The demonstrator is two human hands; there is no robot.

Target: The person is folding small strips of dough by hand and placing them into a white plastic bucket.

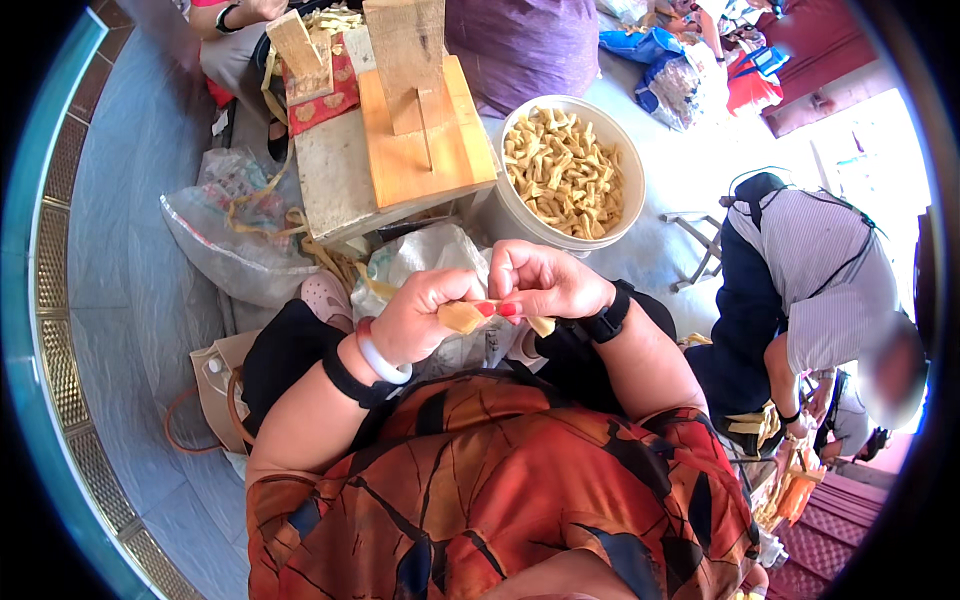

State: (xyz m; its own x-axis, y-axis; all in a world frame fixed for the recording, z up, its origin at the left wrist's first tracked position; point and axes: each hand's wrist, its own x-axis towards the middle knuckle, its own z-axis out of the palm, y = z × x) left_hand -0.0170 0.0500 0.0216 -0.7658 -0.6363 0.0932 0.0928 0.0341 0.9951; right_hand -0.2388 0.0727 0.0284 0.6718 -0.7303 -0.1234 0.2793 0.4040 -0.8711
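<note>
Over my lap, my left hand (428, 318) and my right hand (545, 288) pinch a short pale-yellow strip (462, 318) between red-nailed thumbs and fingers; its two ends flare out on either side. Beneath them lies a white plastic sack (408, 262) with more yellow strips spilling near it. Just beyond my hands, a white bucket (490, 205) holds several similar knotted yellow pieces (560, 165). Beside the bucket, a wooden block device (400, 80) with a thin rod stands on a low table (335, 205).
A co-worker (820, 270) bends over yellow strips at right. Another person's hand (255, 12) is at upper left, near a second wooden block (300, 60). A purple sack (520, 45), a translucent bag (225, 240), a beige handbag (210, 385) and a folding stool (690, 235) surround me.
</note>
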